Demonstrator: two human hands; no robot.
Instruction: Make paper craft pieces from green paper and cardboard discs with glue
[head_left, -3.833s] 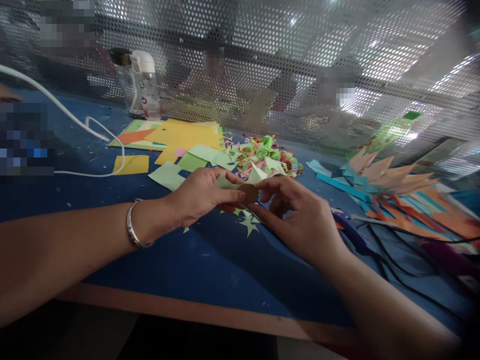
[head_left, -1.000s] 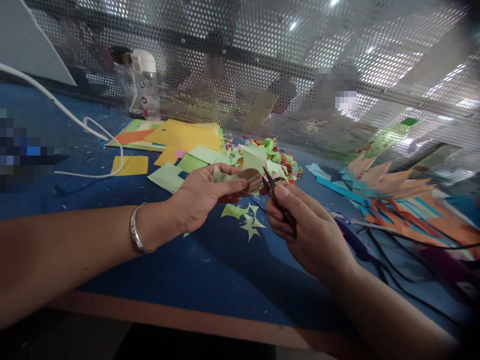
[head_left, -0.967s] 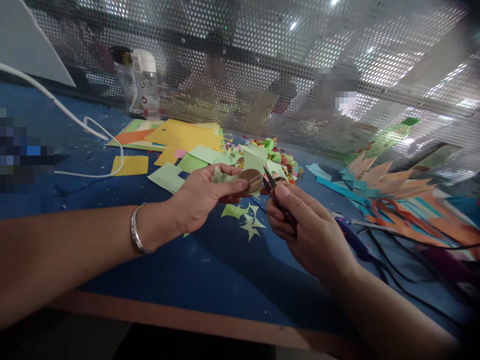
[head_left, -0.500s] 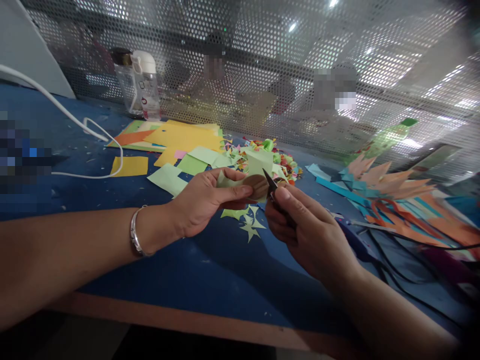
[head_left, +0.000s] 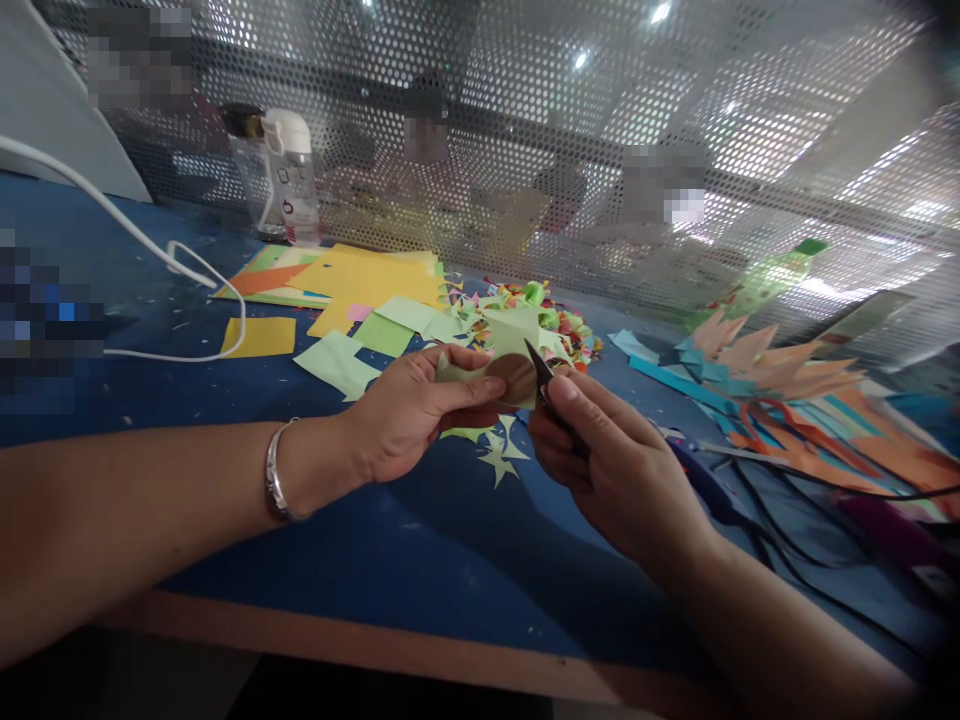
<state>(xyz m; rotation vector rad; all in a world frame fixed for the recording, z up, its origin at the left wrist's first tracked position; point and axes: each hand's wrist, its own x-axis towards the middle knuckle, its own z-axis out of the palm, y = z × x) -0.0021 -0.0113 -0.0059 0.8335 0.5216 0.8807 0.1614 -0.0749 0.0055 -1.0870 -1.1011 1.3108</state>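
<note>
Head view shows your left hand pinching green paper and brown disc above the table, while your right hand, bare seconds ago, now grips scissors at the paper's edge, cutting engaged.

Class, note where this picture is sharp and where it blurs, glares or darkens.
Head view: left hand with green paper and right hand with scissors fairly sharp; perforated screen glares with bright spots; paper strips at right smear into blur; right corners darken.
</note>
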